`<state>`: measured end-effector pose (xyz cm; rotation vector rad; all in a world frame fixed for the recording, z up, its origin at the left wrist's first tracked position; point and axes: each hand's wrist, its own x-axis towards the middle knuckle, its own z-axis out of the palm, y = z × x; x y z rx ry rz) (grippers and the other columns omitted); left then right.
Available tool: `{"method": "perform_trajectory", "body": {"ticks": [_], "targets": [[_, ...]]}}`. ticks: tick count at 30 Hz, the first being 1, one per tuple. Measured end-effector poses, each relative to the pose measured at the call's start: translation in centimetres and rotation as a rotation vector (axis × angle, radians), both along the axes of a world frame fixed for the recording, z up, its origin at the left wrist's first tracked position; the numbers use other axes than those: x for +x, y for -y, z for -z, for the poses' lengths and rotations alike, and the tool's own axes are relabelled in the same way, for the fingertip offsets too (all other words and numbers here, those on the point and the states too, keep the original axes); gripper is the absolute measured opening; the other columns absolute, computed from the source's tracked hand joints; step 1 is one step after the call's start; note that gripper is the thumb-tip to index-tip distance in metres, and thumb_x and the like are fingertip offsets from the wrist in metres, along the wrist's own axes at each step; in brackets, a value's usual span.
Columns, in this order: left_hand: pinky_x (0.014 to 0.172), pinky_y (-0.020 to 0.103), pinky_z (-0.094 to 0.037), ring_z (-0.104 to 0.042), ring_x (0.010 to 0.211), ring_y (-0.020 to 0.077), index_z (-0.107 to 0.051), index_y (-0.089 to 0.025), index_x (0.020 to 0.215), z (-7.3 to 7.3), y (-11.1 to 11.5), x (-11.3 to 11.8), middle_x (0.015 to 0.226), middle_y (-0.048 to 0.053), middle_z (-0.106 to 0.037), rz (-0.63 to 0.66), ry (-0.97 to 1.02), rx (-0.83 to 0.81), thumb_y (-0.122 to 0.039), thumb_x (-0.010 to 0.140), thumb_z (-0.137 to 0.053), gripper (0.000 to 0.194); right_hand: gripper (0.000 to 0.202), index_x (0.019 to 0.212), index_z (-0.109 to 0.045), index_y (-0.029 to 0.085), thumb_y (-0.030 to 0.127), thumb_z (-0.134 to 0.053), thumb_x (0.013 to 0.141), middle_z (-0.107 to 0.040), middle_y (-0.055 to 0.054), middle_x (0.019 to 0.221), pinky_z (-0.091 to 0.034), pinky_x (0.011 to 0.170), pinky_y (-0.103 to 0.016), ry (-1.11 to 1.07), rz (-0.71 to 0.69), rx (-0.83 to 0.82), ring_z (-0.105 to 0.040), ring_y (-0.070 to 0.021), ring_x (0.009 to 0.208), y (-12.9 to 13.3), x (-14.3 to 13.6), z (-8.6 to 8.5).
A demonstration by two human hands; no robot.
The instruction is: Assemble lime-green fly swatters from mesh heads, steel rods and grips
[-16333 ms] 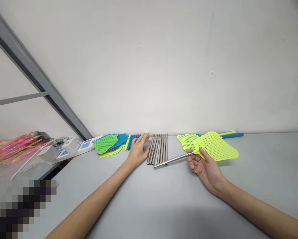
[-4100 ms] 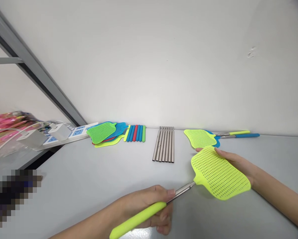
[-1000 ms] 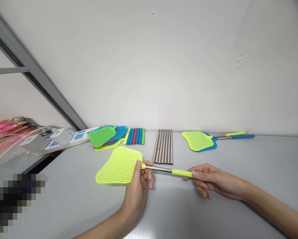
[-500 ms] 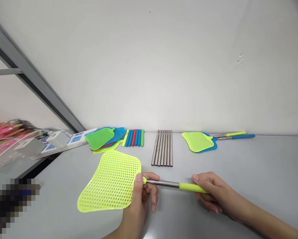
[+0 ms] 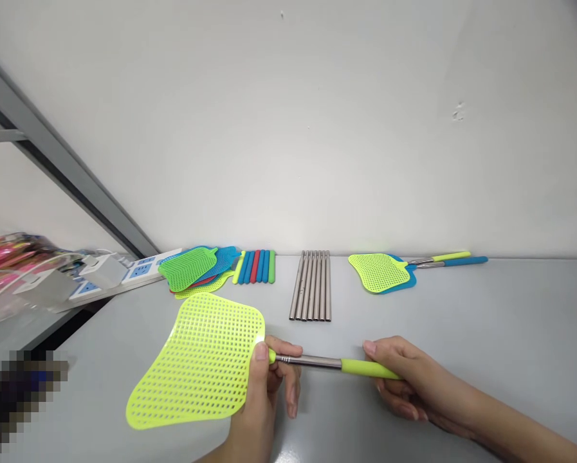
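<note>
A yellow-green fly swatter (image 5: pixel 199 363) with a perforated head, a steel rod and a yellow-green grip is held above the table between both hands. My left hand (image 5: pixel 264 379) pinches the neck of the head, thumb on top, the other fingers behind and beneath. My right hand (image 5: pixel 404 376) is closed around the grip at the other end. Beyond the swatter lies a row of several steel tubes (image 5: pixel 311 286). Left of them sit several coloured grips (image 5: pixel 254 267) side by side, next to a stack of loose swatter heads (image 5: pixel 189 269) in green, blue, red and yellow.
Two swatters, one yellow-green (image 5: pixel 379 271) and one blue (image 5: pixel 464 262), lie overlapping by the wall at right. A white power strip (image 5: pixel 138 273) with plugged-in chargers (image 5: pixel 51 289) runs along the left. Pink items in clear bags (image 5: pixel 3 263) lie at the far left.
The swatter's head has come slightly left and lower, tilting a little toward me. Both hands keep their hold on it. The whole view has shifted slightly.
</note>
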<state>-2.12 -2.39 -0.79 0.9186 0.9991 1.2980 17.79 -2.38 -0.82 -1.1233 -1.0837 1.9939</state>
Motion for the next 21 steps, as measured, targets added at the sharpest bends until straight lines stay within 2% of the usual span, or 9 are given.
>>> {"method": "perform_trajectory", "body": {"ticks": [5,21], "targets": [[0.044,0.022,-0.030,-0.037,0.037,0.0083,-0.053,-0.017,0.077,0.06,-0.37,-0.07,0.038,-0.005,-0.042,0.020,0.001,-0.017,-0.046,0.083,-0.035,0.035,0.041,0.052,-0.038,0.017,0.046,-0.043,0.081,-0.026,0.009,0.037,-0.017,0.030,-0.015,-0.060,-0.002,-0.033,-0.026,-0.0035,0.030,-0.29,0.15,0.33],[0.045,0.020,-0.028,-0.035,0.037,0.0065,-0.051,-0.018,0.078,0.17,-0.85,0.07,0.039,-0.005,-0.040,0.065,-0.001,-0.029,-0.046,0.085,-0.031,0.035,0.046,0.047,-0.034,0.017,0.048,-0.041,0.081,-0.035,0.006,0.034,-0.019,0.031,-0.016,-0.059,-0.028,-0.047,-0.027,-0.0034,0.029,-0.45,0.32,0.59]]}}
